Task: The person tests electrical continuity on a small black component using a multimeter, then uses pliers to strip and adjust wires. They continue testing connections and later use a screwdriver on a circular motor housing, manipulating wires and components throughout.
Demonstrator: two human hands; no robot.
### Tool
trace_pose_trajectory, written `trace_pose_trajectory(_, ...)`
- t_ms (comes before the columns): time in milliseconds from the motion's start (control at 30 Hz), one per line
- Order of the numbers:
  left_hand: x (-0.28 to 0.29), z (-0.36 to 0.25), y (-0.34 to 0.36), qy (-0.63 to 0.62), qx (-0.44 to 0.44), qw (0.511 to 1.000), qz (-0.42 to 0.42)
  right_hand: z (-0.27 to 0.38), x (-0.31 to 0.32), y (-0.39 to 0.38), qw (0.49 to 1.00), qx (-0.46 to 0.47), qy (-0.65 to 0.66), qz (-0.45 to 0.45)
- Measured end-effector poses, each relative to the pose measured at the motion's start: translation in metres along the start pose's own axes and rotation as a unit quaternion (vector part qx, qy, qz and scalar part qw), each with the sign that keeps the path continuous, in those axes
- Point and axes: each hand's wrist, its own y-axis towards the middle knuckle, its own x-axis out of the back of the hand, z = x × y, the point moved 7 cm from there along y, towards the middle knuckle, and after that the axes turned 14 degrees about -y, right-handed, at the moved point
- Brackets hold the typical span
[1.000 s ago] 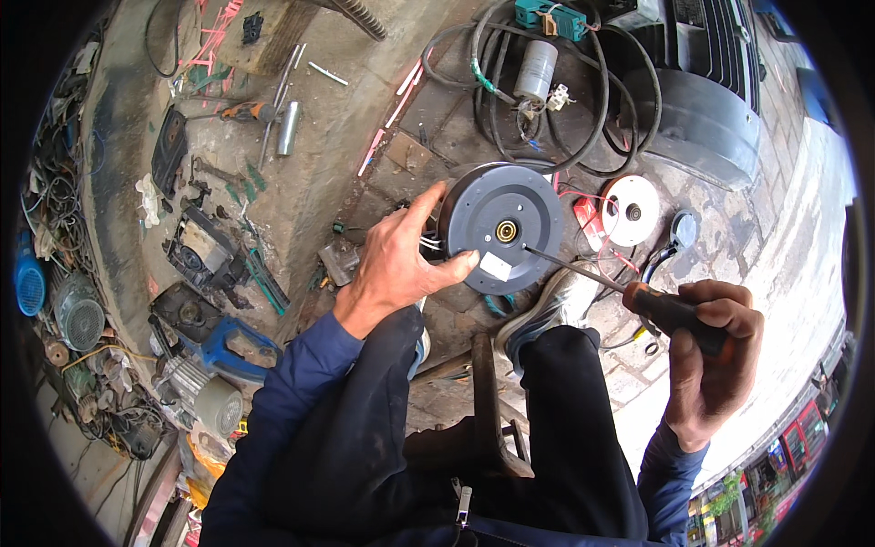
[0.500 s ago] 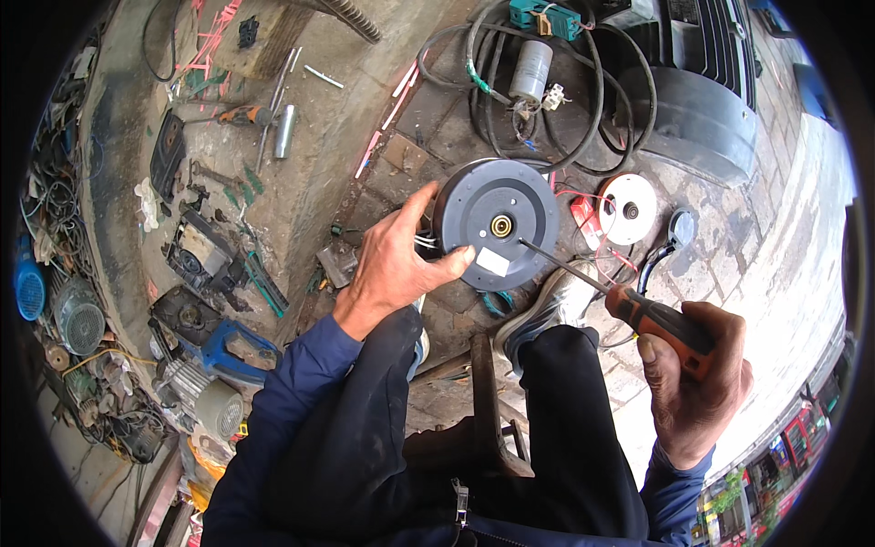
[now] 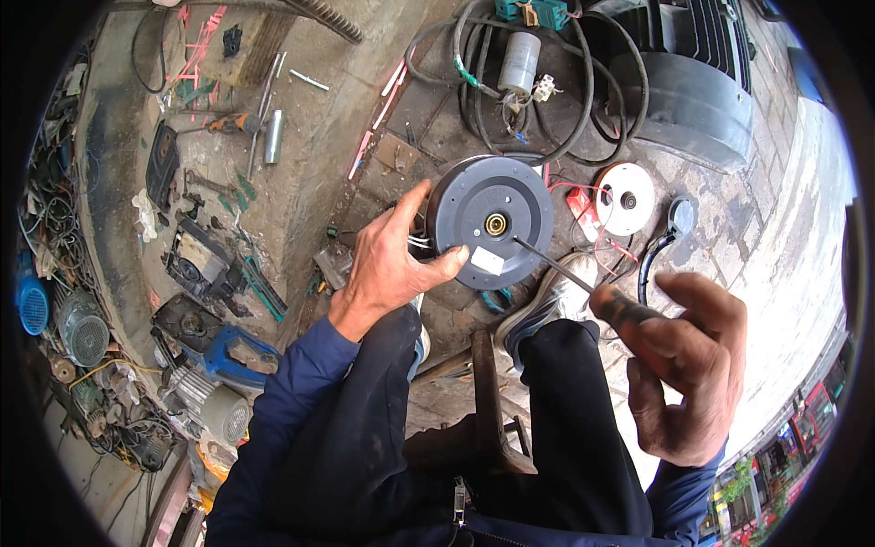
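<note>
Right hand (image 3: pixel 688 365) has rolled round the screwdriver (image 3: pixel 565 270) at four o'clock, gripping it, probably mid-turn; left hand (image 3: pixel 387 266) clamps the black disc (image 3: pixel 472 208) at nine.

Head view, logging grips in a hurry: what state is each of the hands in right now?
Left hand: holding the round dark housing at its rim, thumb on its face.
Right hand: closed, holding the screwdriver by its handle.
</note>
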Motion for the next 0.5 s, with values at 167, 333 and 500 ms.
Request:
trace_pose_trajectory(167,0.000,-0.002,-0.001,-0.002,-0.020,1.000,0.000,-0.009,0.002,0.004,0.999,-0.039,-0.024,-0.005)
trace_pose_trajectory(333,0.001,0.000,0.000,0.004,-0.016,1.000,0.002,0.007,0.005,0.002,0.998,0.028,-0.054,-0.009)
trace_pose_trajectory(500,0.000,-0.003,0.000,0.008,-0.031,0.999,-0.002,-0.005,0.003,-0.002,0.998,-0.054,-0.011,0.009)
